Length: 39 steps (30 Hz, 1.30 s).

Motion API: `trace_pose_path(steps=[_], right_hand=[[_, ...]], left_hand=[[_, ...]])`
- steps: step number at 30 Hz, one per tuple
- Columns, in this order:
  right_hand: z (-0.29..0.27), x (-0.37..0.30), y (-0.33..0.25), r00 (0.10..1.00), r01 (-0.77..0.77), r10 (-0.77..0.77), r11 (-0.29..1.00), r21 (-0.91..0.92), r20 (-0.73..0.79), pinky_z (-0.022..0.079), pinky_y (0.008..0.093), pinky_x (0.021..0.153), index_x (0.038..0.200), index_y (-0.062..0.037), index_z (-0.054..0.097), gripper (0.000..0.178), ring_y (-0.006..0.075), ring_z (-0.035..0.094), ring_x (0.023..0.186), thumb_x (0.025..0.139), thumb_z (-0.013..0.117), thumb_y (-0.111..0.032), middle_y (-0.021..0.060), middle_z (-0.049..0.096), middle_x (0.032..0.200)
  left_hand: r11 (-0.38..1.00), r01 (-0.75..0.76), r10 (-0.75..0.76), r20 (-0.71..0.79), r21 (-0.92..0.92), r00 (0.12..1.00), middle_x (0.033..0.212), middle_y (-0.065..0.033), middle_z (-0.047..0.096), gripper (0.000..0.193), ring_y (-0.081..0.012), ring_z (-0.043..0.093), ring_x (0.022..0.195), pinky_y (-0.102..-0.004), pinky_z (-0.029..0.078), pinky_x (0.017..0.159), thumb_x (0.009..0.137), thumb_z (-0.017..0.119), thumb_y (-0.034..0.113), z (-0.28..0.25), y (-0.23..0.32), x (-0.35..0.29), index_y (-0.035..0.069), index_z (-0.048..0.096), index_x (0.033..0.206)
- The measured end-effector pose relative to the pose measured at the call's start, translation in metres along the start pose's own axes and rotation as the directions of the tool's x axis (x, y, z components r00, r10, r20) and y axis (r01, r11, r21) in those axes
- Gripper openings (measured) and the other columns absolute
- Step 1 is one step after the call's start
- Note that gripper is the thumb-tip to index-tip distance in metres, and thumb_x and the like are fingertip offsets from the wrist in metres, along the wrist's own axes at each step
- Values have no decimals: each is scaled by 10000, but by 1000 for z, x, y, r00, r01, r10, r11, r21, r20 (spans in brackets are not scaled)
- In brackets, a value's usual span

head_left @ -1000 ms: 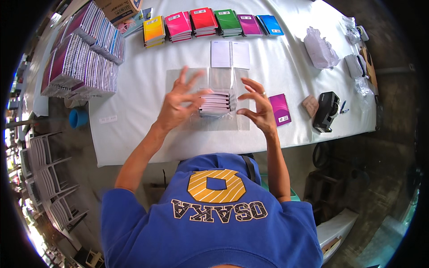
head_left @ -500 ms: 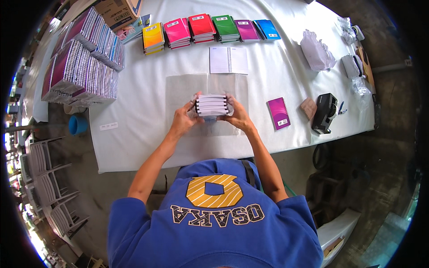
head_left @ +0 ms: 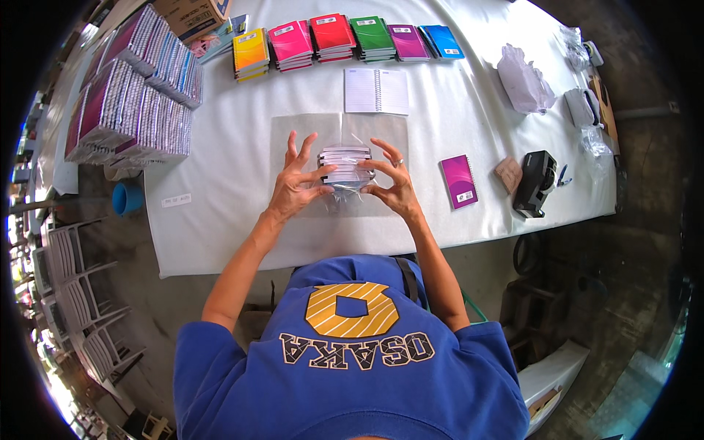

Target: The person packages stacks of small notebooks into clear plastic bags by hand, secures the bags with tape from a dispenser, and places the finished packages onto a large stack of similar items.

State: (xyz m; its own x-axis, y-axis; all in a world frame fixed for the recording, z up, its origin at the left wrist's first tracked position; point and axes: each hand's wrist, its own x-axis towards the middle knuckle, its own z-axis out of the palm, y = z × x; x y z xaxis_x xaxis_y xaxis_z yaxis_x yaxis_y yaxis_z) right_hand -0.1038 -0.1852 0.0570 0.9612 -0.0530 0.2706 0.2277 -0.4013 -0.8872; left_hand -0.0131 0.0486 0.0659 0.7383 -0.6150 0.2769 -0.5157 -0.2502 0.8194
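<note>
A small stack of notebooks point(head_left: 345, 155) stands on the table in front of me, its white page edges facing up toward me. Clear plastic wrapping point(head_left: 343, 199) covers it and gathers, crinkled, at its near side. My left hand point(head_left: 295, 185) is at the stack's near left, thumb and index finger pinching the plastic, other fingers raised. On the near right, my right hand point(head_left: 392, 187), with a ring on one finger, pinches the plastic in the same way. A translucent sheet point(head_left: 293, 136) lies flat underneath. Beyond it rests an open spiral notebook point(head_left: 359, 92) with lined pages.
Coloured notebook piles point(head_left: 334, 37) line the far side. Tall wrapped notebook stacks point(head_left: 125, 110) fill the left end. At right are a purple notebook point(head_left: 458, 182), a brown block point(head_left: 508, 174), a black tape dispenser point(head_left: 534, 183), a pen point(head_left: 563, 176) and crumpled plastic bags point(head_left: 524, 81).
Both hands have shifted from the stack's sides to its near edge, some fingers lifting away. The plastic at the near side now shows more plainly. The view has tilted slightly.
</note>
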Motion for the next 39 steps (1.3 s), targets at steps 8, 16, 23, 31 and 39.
trace_pose_path(steps=[8,16,23,31,39], right_hand=[[13,-6,-15,989,-23,32,998,62,-146,339,476,1078,1125,-225,682,602,327,331,1333,552,866,-213,99,347,1467],[17,-7,-5,998,23,-31,987,-159,-47,329,471,1098,1123,-223,683,665,327,308,1354,493,873,-127,97,301,1493],[21,6,-13,990,70,-72,997,-21,-119,326,442,1054,983,-151,697,402,330,381,1304,611,816,-54,117,412,1422],[13,24,-17,993,-27,23,999,-29,-117,414,398,894,842,-89,685,150,248,595,992,720,771,-105,93,622,1146],[-3,50,-29,960,-255,273,947,194,-71,383,297,809,864,-39,692,198,179,592,859,715,780,-135,33,651,899]], left_hand=[[1000,8,-8,-37,-22,999,1565,-32,204,612,-319,47,1455,-469,245,1150,587,852,239,0,3,-1,318,669,1166],[998,-61,61,-45,11,997,1555,-38,238,521,-337,56,1453,-471,221,1152,593,850,252,8,-9,1,304,711,1092],[965,-143,144,11,218,990,1526,-27,316,384,-331,99,1449,-472,241,1133,661,813,344,-2,2,12,292,738,1034],[960,-160,152,55,228,987,1489,-44,379,356,-316,106,1450,-464,246,1139,716,805,221,-9,4,25,266,728,1061],[939,185,-186,26,-290,982,1438,-59,454,605,-229,328,1380,-384,309,1105,730,799,195,-8,4,50,128,585,1291]])
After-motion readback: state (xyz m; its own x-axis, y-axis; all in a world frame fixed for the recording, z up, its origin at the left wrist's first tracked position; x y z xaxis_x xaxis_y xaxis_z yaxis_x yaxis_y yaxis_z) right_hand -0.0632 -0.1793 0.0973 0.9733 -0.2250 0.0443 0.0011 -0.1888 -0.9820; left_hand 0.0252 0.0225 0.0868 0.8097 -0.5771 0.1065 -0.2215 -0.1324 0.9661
